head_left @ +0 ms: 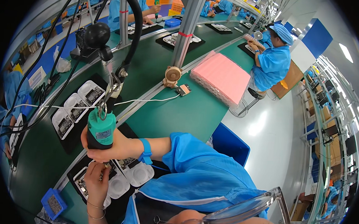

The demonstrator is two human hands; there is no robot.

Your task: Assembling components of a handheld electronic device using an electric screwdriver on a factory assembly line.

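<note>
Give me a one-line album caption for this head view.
Right hand grips a hanging green electric screwdriver over white trays while the left hand steadies the work.

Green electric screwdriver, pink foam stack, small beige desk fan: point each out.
Green electric screwdriver (101, 129), head view, on its green body above the hand.
Pink foam stack (222, 76), head view, top sheet's middle.
Small beige desk fan (172, 75), head view, round grille.

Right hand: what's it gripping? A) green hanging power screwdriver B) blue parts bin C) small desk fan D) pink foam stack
A: the right hand is wrapped around the green screwdriver hanging from a cable, held over the white tray that the left hand steadies.
</note>
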